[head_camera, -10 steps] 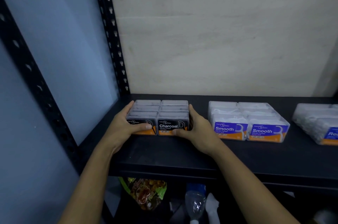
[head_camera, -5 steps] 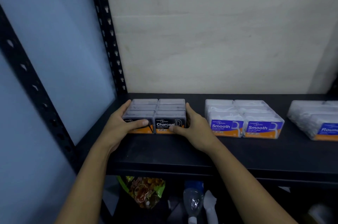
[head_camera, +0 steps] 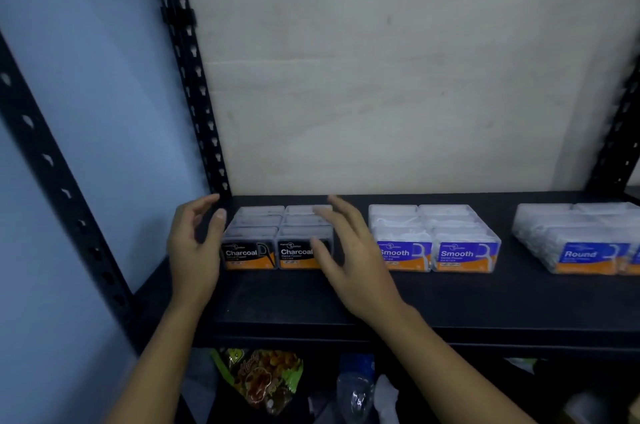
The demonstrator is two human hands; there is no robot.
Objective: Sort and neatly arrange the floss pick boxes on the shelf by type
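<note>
On the black metal shelf (head_camera: 450, 306), the block of clear plastic boxes with black "Charcoal" labels (head_camera: 277, 240) sits at the left end. The left hand (head_camera: 195, 247) and right hand (head_camera: 349, 250) flank it, fingers spread, gripping nothing. Clear blue-labelled "Smooth" boxes (head_camera: 434, 240) and "Round" boxes (head_camera: 581, 238) stand apart to the right.

Black-labelled Charcoal boxes (head_camera: 277, 240) grouped at shelf left, blue-labelled Smooth boxes (head_camera: 434, 240) centre, Round boxes (head_camera: 578, 238) right, labels facing forward
</note>
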